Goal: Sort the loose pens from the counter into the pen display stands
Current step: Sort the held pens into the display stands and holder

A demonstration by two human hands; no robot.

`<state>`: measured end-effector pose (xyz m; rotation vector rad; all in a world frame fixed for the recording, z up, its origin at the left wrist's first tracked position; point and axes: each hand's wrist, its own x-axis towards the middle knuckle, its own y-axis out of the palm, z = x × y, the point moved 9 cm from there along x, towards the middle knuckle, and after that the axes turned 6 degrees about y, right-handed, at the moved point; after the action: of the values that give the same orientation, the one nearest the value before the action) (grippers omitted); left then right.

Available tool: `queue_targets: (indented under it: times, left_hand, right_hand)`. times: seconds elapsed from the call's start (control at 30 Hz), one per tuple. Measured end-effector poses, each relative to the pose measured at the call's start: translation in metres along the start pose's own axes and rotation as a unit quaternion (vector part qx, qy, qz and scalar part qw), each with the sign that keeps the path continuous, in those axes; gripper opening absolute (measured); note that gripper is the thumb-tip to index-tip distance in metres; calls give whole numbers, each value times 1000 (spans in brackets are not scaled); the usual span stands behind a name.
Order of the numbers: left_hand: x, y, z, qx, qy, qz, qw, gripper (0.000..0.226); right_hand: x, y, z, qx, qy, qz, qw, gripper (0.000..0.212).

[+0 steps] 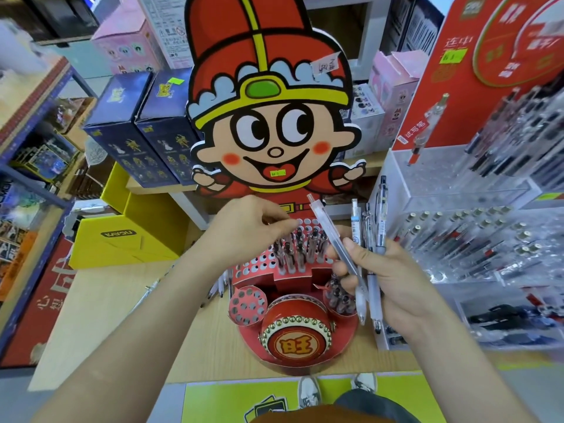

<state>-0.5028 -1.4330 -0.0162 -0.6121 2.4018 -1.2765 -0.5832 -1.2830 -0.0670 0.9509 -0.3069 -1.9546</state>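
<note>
A red cardboard pen display stand [293, 315] with a cartoon figure backboard stands on the wooden counter [128, 303]. Its perforated top tier [262, 265] holds several dark pens upright. My right hand [387, 285] grips a bunch of several translucent pens [363, 239], one clear pen [332, 239] angled up and to the left. My left hand [244, 230] hovers over the upright pens in the stand with curled fingertips at their tops. A few loose pens [152, 288] lie on the counter left of the stand.
A clear acrylic pen rack [476, 227] full of pens stands on the right with a red sign above. Dark blue boxes [143, 126] and pink boxes sit behind. A yellow box [122, 239] is at the left. Shelves run down the far left.
</note>
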Motion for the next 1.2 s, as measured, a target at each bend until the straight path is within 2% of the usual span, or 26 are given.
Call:
queue_targets:
  times: [0.07,0.2,0.3,0.4,0.47,0.6,0.7,0.77,0.87,0.93,1.0,1.2]
  left_hand:
    - [-5,5,5,-69,-17,23,997,31]
    - [-15,-15,-6,-225,28,-61,972,34]
    - [-20,-15,-30,-333,73,-28,940,34]
    - [-22,-15,-41,-387,70,-32,919,21]
    - [-23,-17,-39,-398,55,-65,913,16]
    - [-28,-26,-34,-401,38,-143,904,13]
    - [-29,-29,-45,-372,60,-176,910,7]
    - [-28,-29,-56,-393,75,-191,896,5]
    - [-26,-33,-75,-404,101,-225,881,7]
    - [-23,-31,-90,-395,129,-229,880,8]
    - [-18,-23,-106,-385,156,-217,883,9]
    - [-9,13,-159,-367,200,-178,891,12]
  right_hand:
    - [-1,2,-2,17,5,9,1000,18]
    - [-4,5,-4,19,7,15,1000,18]
    - [-6,11,-6,26,11,26,999,19]
    - [-10,15,-7,28,17,36,999,19]
    - [-14,15,-5,7,10,36,999,17]
    - [-25,3,5,-116,-46,-5,992,23]
    - [-36,-17,14,-181,-82,-59,978,30]
    - [-47,-35,19,-212,-94,-95,968,33]
    - [-67,-66,21,-182,-93,-127,971,40]
    - [-82,-84,23,-121,-94,-131,979,30]
    - [-97,-102,29,-106,-108,-143,978,19]
    - [-137,-154,53,-92,-175,-185,963,32]
